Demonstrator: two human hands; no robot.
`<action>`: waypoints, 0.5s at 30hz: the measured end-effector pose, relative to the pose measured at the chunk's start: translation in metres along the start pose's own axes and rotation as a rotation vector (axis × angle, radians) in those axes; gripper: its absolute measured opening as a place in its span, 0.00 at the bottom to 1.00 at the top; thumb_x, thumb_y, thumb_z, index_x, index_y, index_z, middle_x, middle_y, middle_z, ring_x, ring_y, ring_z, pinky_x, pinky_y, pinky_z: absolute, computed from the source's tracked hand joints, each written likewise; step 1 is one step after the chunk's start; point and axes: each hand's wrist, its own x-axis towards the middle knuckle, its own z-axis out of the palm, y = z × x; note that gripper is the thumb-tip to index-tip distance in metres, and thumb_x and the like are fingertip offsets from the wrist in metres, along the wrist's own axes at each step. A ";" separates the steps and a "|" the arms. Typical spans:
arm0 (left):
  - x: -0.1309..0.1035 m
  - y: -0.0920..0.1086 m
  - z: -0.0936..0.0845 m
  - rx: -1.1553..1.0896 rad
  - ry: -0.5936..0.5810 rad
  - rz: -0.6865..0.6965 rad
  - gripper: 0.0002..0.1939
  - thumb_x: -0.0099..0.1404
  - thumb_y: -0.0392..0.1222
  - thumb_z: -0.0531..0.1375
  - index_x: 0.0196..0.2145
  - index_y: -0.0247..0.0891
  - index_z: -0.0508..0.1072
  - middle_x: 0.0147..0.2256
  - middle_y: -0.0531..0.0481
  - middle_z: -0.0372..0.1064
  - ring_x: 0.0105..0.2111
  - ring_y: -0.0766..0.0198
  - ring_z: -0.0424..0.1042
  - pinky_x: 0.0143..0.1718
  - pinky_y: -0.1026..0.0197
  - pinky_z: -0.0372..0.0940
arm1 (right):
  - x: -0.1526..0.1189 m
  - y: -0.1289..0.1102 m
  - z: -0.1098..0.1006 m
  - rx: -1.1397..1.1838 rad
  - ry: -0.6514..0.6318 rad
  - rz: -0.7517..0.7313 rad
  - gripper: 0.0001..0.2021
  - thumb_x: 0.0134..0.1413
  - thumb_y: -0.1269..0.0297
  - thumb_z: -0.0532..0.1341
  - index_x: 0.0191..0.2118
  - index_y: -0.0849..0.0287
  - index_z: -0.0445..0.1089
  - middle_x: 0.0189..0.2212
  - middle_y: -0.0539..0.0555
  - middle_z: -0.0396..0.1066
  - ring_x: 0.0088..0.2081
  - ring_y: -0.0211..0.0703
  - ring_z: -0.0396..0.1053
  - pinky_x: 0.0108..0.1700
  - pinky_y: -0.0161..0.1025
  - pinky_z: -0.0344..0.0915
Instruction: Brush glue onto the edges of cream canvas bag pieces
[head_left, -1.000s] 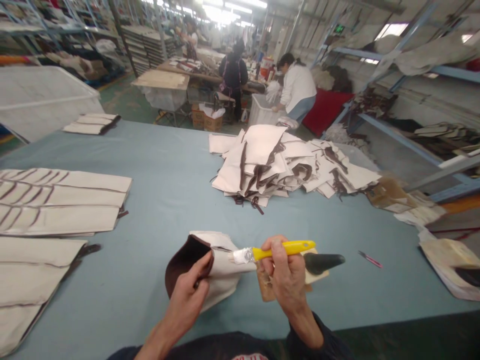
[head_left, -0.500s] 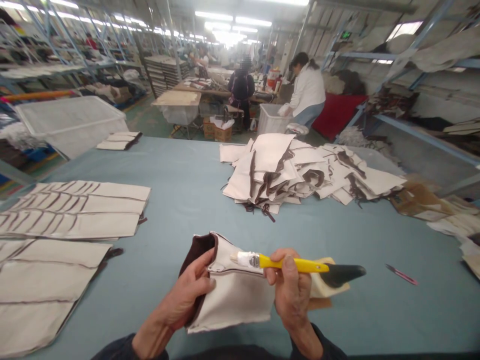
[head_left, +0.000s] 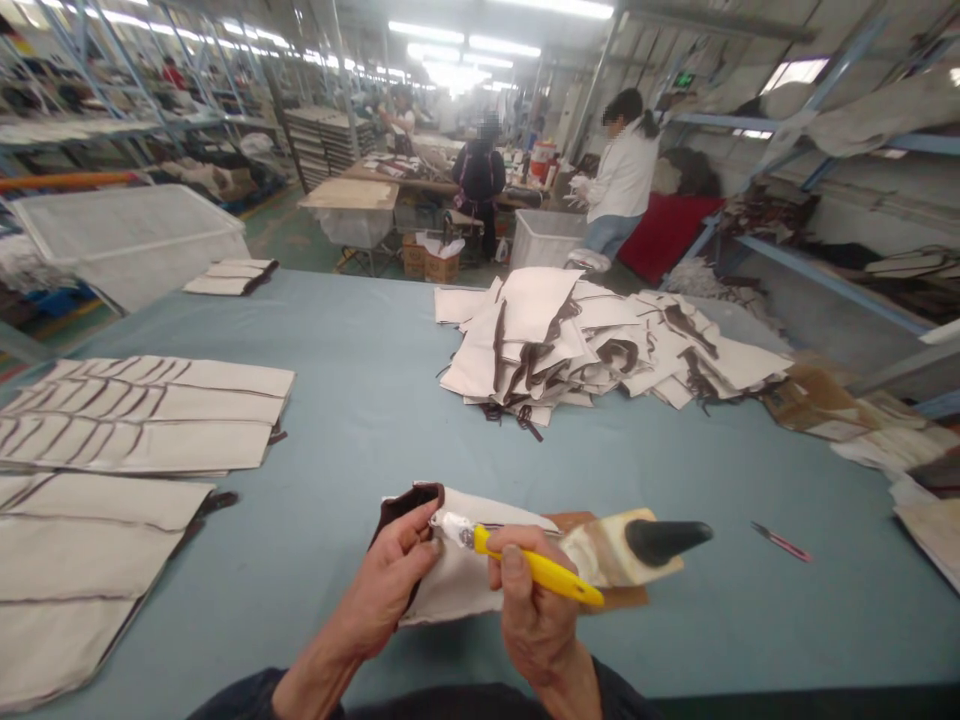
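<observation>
Pinching the pouch (head_left: 450, 588), our left grip (head_left: 384, 578) faces the brush (head_left: 551, 574) our right grip (head_left: 536, 618) holds. Overreaching could daub fingers (head_left: 411, 523) at the pouch's rim (head_left: 430, 492).

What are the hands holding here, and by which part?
Left hand: the pale fabric pouch, by its dark-edged opening. Right hand: the brush, by its yellow handle.

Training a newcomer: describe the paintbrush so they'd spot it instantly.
Find the blue-green table, then the pale pouch at its near side. The right grip holds the paintbrush over it; its yellow handle sets it apart from the black handle nearby.
</observation>
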 end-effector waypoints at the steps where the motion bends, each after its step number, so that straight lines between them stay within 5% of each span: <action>1: 0.000 -0.002 0.001 0.007 -0.024 0.018 0.38 0.56 0.52 0.75 0.61 0.35 0.77 0.47 0.40 0.83 0.40 0.54 0.79 0.40 0.61 0.72 | -0.001 -0.003 0.001 0.002 -0.005 -0.014 0.16 0.75 0.59 0.52 0.36 0.55 0.72 0.20 0.45 0.68 0.21 0.36 0.67 0.27 0.33 0.65; 6: -0.001 -0.010 -0.004 0.041 -0.004 0.050 0.37 0.59 0.51 0.73 0.63 0.36 0.76 0.54 0.38 0.80 0.51 0.49 0.78 0.57 0.55 0.70 | -0.001 -0.006 -0.005 0.123 -0.017 0.088 0.16 0.76 0.61 0.51 0.36 0.56 0.71 0.17 0.43 0.64 0.17 0.35 0.65 0.23 0.32 0.63; 10: -0.001 -0.014 -0.008 0.062 0.047 0.043 0.39 0.58 0.53 0.74 0.64 0.35 0.74 0.55 0.37 0.80 0.52 0.48 0.78 0.61 0.52 0.68 | 0.000 -0.005 -0.008 0.053 0.095 0.065 0.15 0.76 0.61 0.52 0.36 0.55 0.71 0.17 0.43 0.64 0.18 0.35 0.66 0.24 0.32 0.65; 15: -0.001 -0.016 -0.008 0.067 0.004 0.044 0.37 0.60 0.52 0.73 0.64 0.37 0.74 0.56 0.39 0.80 0.55 0.47 0.77 0.62 0.51 0.68 | -0.009 -0.009 -0.006 -0.005 -0.046 -0.016 0.14 0.75 0.61 0.53 0.36 0.54 0.70 0.19 0.44 0.67 0.19 0.36 0.67 0.25 0.33 0.65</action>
